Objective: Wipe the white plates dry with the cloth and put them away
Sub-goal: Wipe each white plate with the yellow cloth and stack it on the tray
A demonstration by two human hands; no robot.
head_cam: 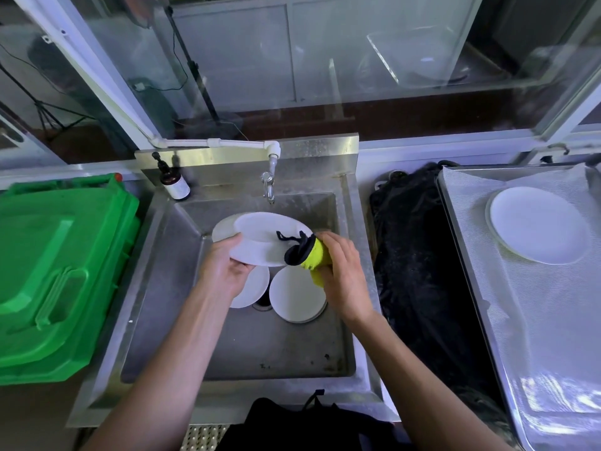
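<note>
Left hand [224, 271] grips plate [260, 237], right hand [341, 275] grips cloth [309, 253], wiping. One stack [538, 224] put away; three left in sink [182, 288].

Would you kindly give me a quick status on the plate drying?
Left hand holds plate over sink. Right hand presses yellow-green cloth on it. Two plates below, one stack on right tray. Nothing blocking.
</note>
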